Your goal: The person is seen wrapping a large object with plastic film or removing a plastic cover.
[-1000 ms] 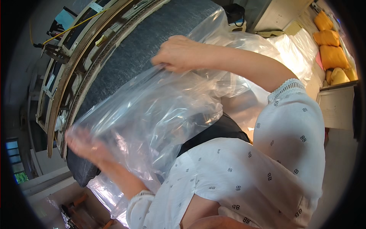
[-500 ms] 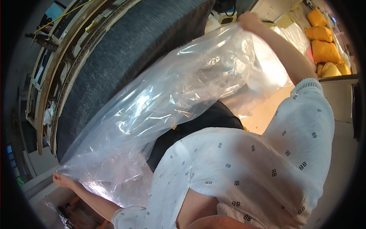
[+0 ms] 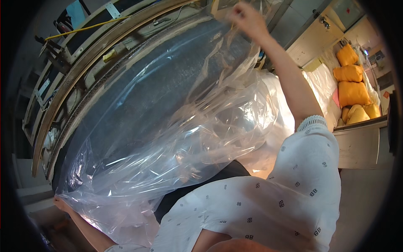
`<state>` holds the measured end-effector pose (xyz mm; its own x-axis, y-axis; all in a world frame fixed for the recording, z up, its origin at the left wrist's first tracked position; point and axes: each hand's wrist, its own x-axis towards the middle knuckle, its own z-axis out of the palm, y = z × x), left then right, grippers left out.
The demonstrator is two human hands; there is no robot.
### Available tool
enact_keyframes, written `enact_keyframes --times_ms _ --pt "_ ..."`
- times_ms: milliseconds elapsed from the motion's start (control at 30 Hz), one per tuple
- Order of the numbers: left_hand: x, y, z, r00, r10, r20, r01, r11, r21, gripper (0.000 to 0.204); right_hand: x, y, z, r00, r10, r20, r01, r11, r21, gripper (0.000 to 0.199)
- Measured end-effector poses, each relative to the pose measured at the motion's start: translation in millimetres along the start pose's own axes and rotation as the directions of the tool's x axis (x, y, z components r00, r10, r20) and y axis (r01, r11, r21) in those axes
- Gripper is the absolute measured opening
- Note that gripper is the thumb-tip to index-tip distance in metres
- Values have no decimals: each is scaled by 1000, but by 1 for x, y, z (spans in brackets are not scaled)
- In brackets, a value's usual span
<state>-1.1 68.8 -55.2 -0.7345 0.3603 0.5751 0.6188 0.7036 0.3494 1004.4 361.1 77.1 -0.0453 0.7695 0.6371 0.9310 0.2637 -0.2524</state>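
Note:
A large sheet of clear plastic film point(image 3: 168, 138) spreads crumpled across a dark, padded table surface point(image 3: 138, 80), and hangs in folds toward my body. At the lower left, my left hand point(image 3: 63, 204) is closed on the film's corner, just off the table's end. My right hand point(image 3: 247, 23) reaches over the far right end of the surface with curled fingers, slightly blurred, gripping the film's far edge. Between the two hands the film is loose and wrinkled, and the dark surface shows through it.
Along the table's far side run curved rails point(image 3: 63, 80) with brackets and a yellow cord point(image 3: 88, 28). Orange bundles point(image 3: 351, 93) are stacked at the right, beside whitish plastic wrapping point(image 3: 321, 86). A wooden cabinet point(image 3: 310, 38) stands behind my right arm.
My right hand has moved up and leftward, drawing the film over the dark surface, which the film now covers much more widely. My left hand stays on its corner, slightly lower.

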Motion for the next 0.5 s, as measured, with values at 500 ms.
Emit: enact_keyframes --times_ms 500 --pt "47 -78 -10 991 44 123 -33 995 -89 34 -6 48 105 842 249 478 -267 963 -32 68"
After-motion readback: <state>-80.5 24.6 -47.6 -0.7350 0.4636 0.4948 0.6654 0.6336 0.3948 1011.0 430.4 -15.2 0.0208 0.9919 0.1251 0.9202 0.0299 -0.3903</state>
